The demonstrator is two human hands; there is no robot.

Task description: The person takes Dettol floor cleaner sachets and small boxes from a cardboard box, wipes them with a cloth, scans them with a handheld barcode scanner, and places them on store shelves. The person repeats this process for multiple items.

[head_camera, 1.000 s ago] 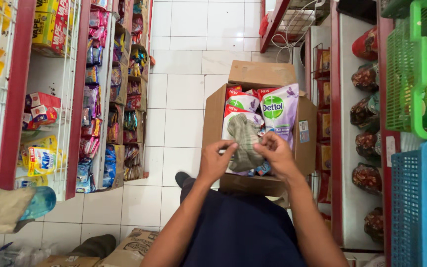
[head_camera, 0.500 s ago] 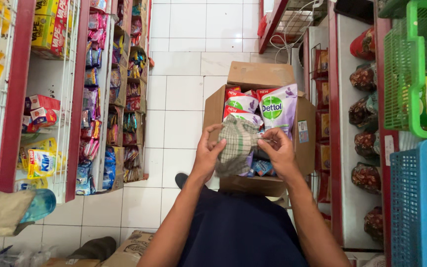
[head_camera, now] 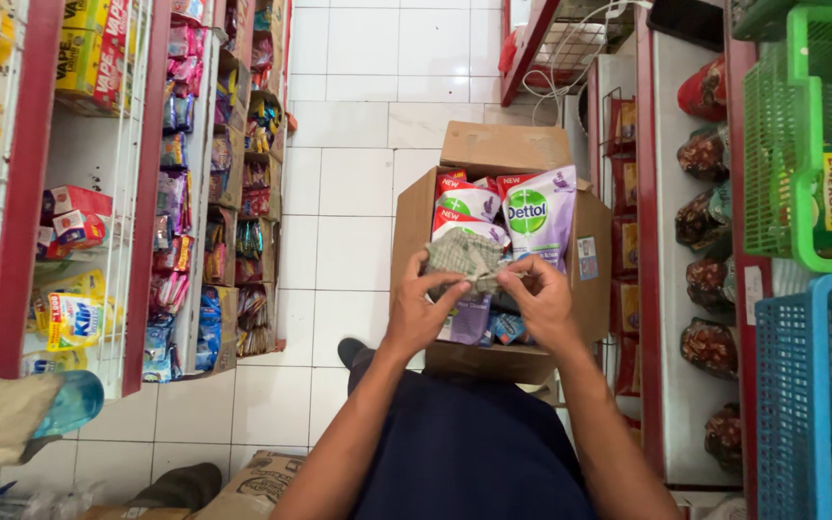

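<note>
Both my hands hold a crumpled grey-green checked cloth above an open cardboard box on the white tiled floor. My left hand grips the cloth's left side, and my right hand pinches its right edge. The box is packed with upright refill pouches: a purple one at the back right, white-and-red ones beside it, and smaller packets under my hands.
A red-framed shelf with hanging sachets lines the left of the aisle. On the right stand a shelf of dark bagged goods, a green basket and a blue basket. Another carton lies by my feet.
The cloth has been bunched tighter and lifted slightly between my hands; both hands have shifted a little closer together over the box.
</note>
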